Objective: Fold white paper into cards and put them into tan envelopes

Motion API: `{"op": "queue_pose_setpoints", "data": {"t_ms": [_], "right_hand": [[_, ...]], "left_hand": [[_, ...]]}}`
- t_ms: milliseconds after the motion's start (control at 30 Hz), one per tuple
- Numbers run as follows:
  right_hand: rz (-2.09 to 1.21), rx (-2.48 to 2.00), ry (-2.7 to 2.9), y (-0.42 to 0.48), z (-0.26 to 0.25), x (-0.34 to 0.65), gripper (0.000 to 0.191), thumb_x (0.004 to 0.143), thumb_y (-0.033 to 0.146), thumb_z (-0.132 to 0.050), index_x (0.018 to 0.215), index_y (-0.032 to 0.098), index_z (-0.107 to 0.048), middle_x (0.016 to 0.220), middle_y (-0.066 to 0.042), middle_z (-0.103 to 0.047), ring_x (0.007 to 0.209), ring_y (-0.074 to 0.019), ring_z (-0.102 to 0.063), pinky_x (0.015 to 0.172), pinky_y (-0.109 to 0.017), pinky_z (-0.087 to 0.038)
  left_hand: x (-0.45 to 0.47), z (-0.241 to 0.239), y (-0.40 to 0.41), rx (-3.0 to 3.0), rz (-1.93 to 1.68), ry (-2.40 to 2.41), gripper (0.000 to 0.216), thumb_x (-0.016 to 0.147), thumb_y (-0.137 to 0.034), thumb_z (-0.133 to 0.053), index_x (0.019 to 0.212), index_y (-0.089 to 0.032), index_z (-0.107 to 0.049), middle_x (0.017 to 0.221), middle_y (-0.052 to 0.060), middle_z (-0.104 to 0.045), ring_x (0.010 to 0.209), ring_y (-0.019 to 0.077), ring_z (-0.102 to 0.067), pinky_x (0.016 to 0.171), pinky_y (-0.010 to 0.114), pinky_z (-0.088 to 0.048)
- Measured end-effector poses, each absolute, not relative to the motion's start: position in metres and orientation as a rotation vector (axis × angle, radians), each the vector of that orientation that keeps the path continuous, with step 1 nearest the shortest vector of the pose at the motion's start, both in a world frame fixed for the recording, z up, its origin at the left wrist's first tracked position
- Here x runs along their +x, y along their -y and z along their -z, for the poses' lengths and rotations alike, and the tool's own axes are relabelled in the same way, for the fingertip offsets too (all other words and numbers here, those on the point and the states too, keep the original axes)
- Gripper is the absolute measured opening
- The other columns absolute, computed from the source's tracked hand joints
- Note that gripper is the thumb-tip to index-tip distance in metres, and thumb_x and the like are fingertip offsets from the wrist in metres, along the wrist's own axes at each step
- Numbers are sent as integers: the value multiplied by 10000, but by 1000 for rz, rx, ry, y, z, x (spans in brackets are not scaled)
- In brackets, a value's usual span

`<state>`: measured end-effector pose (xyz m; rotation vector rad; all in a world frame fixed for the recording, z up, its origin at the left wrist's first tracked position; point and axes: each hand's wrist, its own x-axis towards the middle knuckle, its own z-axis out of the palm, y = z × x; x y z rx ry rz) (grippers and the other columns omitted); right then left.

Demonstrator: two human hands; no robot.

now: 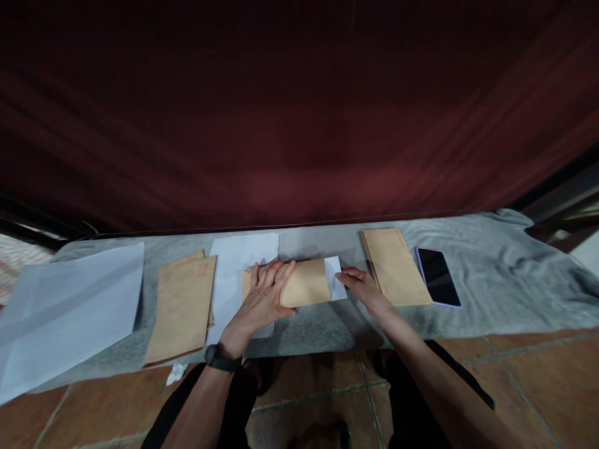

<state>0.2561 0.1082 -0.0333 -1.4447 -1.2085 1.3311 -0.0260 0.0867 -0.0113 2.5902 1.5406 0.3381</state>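
A brown paper envelope (306,284) lies sideways in front of me, and a folded white sheet (334,277) sticks out of its right end. My left hand (265,290) holds the envelope near its left end, thumb along the lower edge and fingers over the top. With my right hand (360,284) I pinch the right edge of the folded white sheet. How far the sheet reaches inside the envelope is hidden. Under the envelope and my left hand lies a flat white paper (234,262).
Brown envelopes (185,305) lie to the left, beyond them large white sheets (79,305) overhanging the edge. More envelopes (397,268) and a phone (438,277) are at the right. A grey cloth (505,280) covers the surface. A crumpled tissue (176,374) is below the front edge.
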Motion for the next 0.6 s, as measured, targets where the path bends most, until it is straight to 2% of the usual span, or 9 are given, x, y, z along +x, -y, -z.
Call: {"op": "queue_pose_setpoints", "data": {"t_ms": [200,433,600], "right_hand": [[-1419,-1406,1134,-107,36,250,359,647,527,-738,745,182,-740,711,-9,-693,716,-173,-585,720,-303,-426],[-1414,-1393,1040,-106,31,251,382,615,548,-767,693,176,-726,633,9,-632,638,-145,-501,649,-288,-378],[-1368,-1329,1060,-105,31,248,336,664,517,-740,734,188,-747,734,-7,-664,698,-160,-547,685,-289,-406]], "left_hand": [[-20,11,-87,2609,-333,-1529,1173,698,-484,-813,1601,-276,-94,1540,157,-357,1463,386,-275,1205,629,-64],[-19,14,-89,2577,-363,-1530,1228,648,-493,-833,1602,-248,-98,1530,157,-373,1454,398,-291,1198,649,-81],[-15,10,-88,2604,-374,-1533,1213,652,-481,-836,1598,-237,-116,1531,169,-375,1445,396,-307,1197,646,-89]]}}
